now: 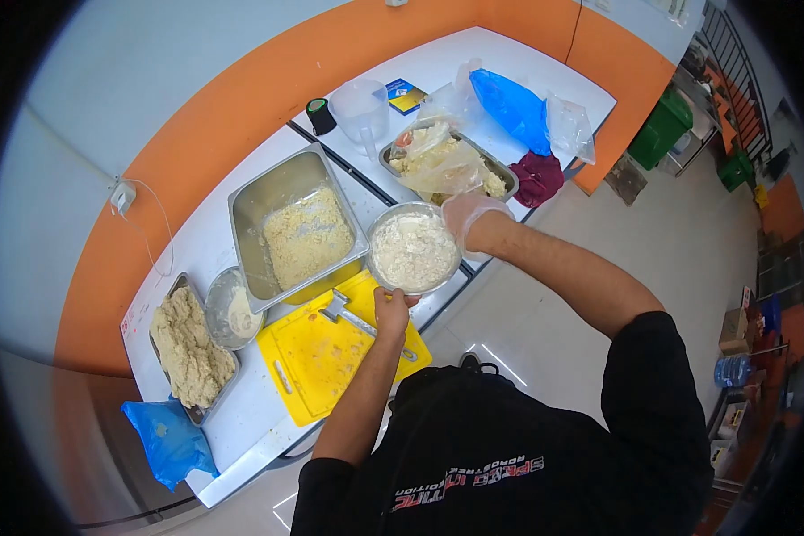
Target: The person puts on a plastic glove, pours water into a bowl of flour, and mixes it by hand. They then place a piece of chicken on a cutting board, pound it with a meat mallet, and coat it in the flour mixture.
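Note:
A round metal bowl [414, 248] of white flour-like powder, slightly lumpy, is held over the table's near edge. My left hand [391, 309] is closed on its near rim, with some fingers under the bowl. My right hand [475, 221], in a clear plastic glove, closes on the bowl's right rim; its fingers are partly hidden. Just beyond the bowl lies a metal tray [509, 181] of pale, coated-looking pieces, partly covered by clear plastic. Left of the bowl stands a deep metal pan [241, 234] with pale crumbs in it.
On a yellow cutting board [304, 380] lies a metal meat mallet [348, 314]. Further left are a bowl of pale batter [239, 313] and a tray heaped with crumb-coated food [188, 348]. A clear jug [359, 105], blue bags [514, 107] and a maroon cloth [536, 179] sit at the back.

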`<state>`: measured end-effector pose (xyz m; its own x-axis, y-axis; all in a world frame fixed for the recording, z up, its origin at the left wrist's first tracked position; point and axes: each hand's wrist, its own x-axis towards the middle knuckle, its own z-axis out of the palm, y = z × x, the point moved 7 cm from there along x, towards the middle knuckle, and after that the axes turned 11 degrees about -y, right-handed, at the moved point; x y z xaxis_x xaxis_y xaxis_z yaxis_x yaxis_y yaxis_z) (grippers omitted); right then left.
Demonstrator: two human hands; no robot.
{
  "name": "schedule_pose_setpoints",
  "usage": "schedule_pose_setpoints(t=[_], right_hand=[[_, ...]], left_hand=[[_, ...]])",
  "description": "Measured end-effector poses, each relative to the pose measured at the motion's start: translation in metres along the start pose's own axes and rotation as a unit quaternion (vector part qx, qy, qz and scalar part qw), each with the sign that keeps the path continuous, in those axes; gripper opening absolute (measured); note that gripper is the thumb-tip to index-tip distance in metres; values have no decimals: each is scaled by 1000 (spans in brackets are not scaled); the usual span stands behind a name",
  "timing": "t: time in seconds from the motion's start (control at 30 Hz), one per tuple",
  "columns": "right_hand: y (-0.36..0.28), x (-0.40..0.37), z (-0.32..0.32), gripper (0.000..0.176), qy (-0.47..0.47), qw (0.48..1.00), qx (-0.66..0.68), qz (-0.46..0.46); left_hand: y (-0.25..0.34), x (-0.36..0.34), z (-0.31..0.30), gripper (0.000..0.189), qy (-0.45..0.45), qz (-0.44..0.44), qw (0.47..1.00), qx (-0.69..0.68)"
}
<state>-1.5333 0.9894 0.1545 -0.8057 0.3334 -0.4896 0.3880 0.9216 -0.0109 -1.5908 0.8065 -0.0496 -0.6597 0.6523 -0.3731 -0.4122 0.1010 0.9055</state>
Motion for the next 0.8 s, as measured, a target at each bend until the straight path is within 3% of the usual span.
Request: schedule_pose_setpoints(t=[0.07,0.2,0.27,0.37,0.5,0.57,0.67,0.7,0.73,0.8], right_hand=[[7,4,8,25,-15,999,28,29],[7,21,21,23,-11,1000,19,-3],[12,27,28,23,5,1000,10,-8],[7,15,28,23,-32,999,14,-11],[14,24,41,21,1,997,73,24],[21,36,47,21,24,993,111,42],[25,59,62,20,66,986,152,22],[19,72,71,20,85,990,107,-23],[9,72,69,21,105,990,62,-68],[-2,60,67,20,108,986,101,-73]], left_hand=[[1,4,0,22,-8,-37,999,15],[12,2,8,26,-54,-33,997,50],[14,1,9,28,-37,-17,999,2],[10,4,3,28,-3,-22,999,35],[8,8,4,30,-5,-15,998,68],[8,12,8,31,-8,28,999,19],[10,14,6,31,-2,31,999,30],[15,12,6,31,-2,33,999,31],[18,9,6,31,-9,7,998,56],[19,8,5,31,-14,-19,996,82]])
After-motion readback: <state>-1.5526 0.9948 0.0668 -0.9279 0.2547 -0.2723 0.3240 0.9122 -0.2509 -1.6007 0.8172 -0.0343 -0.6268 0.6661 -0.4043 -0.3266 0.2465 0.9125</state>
